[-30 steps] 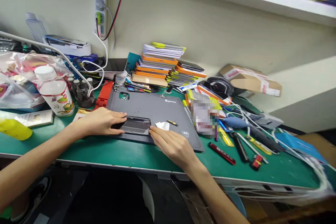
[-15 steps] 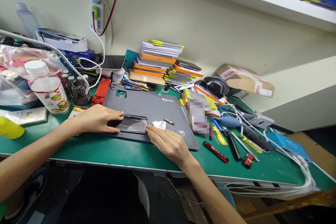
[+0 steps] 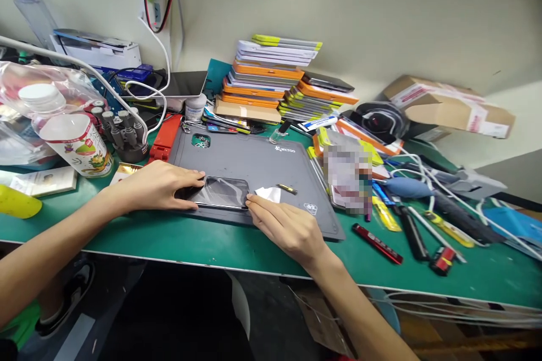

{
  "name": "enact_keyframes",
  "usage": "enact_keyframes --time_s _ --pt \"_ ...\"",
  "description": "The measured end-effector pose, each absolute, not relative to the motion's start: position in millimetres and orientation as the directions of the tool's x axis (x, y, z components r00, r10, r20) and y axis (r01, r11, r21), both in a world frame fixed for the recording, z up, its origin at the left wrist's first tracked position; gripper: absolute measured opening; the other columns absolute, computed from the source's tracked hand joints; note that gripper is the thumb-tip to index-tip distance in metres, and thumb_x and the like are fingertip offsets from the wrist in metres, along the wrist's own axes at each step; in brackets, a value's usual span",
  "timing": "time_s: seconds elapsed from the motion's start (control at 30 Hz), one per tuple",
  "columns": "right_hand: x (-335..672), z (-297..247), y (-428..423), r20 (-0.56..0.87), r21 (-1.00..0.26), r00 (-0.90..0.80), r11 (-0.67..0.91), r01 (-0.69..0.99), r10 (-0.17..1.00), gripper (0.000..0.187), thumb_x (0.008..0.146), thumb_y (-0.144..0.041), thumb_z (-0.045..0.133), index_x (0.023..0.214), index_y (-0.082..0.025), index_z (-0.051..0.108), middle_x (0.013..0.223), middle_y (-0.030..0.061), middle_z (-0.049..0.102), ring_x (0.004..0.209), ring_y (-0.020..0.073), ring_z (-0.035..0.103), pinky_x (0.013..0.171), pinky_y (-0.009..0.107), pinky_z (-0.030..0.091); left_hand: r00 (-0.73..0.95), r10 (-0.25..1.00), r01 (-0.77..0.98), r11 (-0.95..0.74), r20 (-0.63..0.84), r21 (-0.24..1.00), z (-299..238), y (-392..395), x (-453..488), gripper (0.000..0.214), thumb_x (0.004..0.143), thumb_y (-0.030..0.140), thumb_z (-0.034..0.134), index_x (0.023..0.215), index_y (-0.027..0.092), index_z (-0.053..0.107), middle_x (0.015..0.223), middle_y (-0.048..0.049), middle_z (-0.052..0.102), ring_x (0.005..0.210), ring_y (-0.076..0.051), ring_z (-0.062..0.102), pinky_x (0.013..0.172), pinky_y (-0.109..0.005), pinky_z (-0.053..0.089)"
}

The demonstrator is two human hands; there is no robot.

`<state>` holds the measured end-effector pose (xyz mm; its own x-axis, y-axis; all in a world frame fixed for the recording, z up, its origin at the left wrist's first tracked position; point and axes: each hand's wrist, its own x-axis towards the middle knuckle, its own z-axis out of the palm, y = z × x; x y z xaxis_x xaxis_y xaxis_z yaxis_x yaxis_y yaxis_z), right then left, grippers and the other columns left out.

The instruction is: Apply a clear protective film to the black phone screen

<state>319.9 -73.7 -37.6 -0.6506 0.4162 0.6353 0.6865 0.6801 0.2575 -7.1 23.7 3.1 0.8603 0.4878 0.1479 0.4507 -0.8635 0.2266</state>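
A dark phone (image 3: 222, 192) lies flat on the grey work mat (image 3: 258, 163) near its front edge. A clear film covers its screen and catches the light. My left hand (image 3: 158, 186) grips the phone's left end, fingers curled over it. Fingertips of my right hand (image 3: 288, 227) press together at the phone's right end, on the film's edge. A small white tab (image 3: 270, 194) and a short gold-tipped part (image 3: 287, 188) lie just right of the phone.
A white drink bottle (image 3: 74, 138) and a holder of dark bottles (image 3: 125, 132) stand left. Stacked orange and grey boxes (image 3: 271, 82) sit behind the mat. Screwdrivers, a red pen (image 3: 378, 236), a blue blower (image 3: 409, 187), cables and a cardboard box (image 3: 449, 104) crowd the right.
The camera tilted down and turned slightly, hiding the shelf. Both hands stay at the phone's ends, and the film on the screen now looks more wrinkled and shiny.
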Motion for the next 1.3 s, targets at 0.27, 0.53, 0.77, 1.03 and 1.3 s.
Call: enact_keyframes --time_s 0.27,0.53,0.77,1.03,1.3 --pt "322.6 -40.3 -72.7 0.659 0.197 -0.602 0.669 0.717 0.452 0.026 0.099 -0.008 0.064 0.120 -0.019 0.074 0.117 0.0065 0.082 0.088 0.0169 0.081 0.075 0.027 0.064 0.852 0.503 0.460 -0.852 0.144 0.250 5.3 25.0 -6.7 0.047 0.099 0.054 0.065 0.137 0.027 0.071 0.147 -0.0022 0.066 0.130 -0.025 0.069 0.109 -0.034 0.056" --pt "327.9 -31.4 -70.8 0.649 -0.131 -0.462 0.687 0.715 0.605 0.024 0.103 -0.017 0.060 0.122 -0.021 0.073 0.118 0.0064 0.081 0.105 0.0197 0.078 0.091 0.033 0.065 0.838 0.512 0.463 -0.850 0.187 0.253 6.7 26.7 -6.4 0.048 0.100 0.058 0.059 0.131 0.025 0.074 0.142 -0.0019 0.070 0.121 -0.024 0.074 0.102 -0.033 0.060" --pt "344.1 2.3 -45.2 0.215 -0.483 -0.384 0.439 0.757 0.898 0.068 0.092 -0.067 0.069 0.145 -0.024 0.060 0.130 0.0102 0.073 0.120 0.0317 0.066 0.102 0.053 0.057 0.841 0.510 0.470 -0.854 0.181 0.224 11.9 22.8 -3.8 0.048 0.101 0.057 0.058 0.133 0.025 0.073 0.145 -0.0032 0.067 0.120 -0.024 0.075 0.103 -0.033 0.061" --pt "342.5 -10.6 -25.4 0.170 -0.396 -0.498 0.522 0.755 0.850 0.064 0.093 -0.067 0.067 0.134 -0.019 0.067 0.122 0.0131 0.069 0.109 0.0288 0.066 0.092 0.047 0.057 0.836 0.478 0.444 -0.878 0.268 0.181 8.4 17.7 -2.2 0.037 0.099 0.043 0.066 0.129 0.023 0.073 0.144 -0.0057 0.069 0.119 -0.024 0.075 0.101 -0.035 0.063" --pt "346.7 -20.4 -18.9 0.396 -0.272 -0.561 0.676 0.685 0.727 0.066 0.098 -0.068 0.060 0.128 -0.009 0.066 0.114 0.0160 0.074 0.098 0.0261 0.069 0.081 0.042 0.056 0.830 0.497 0.483 -0.867 0.254 0.119 7.7 14.7 -5.3 0.048 0.095 0.042 0.069 0.141 0.027 0.066 0.150 -0.0021 0.064 0.122 -0.023 0.074 0.106 -0.033 0.061"
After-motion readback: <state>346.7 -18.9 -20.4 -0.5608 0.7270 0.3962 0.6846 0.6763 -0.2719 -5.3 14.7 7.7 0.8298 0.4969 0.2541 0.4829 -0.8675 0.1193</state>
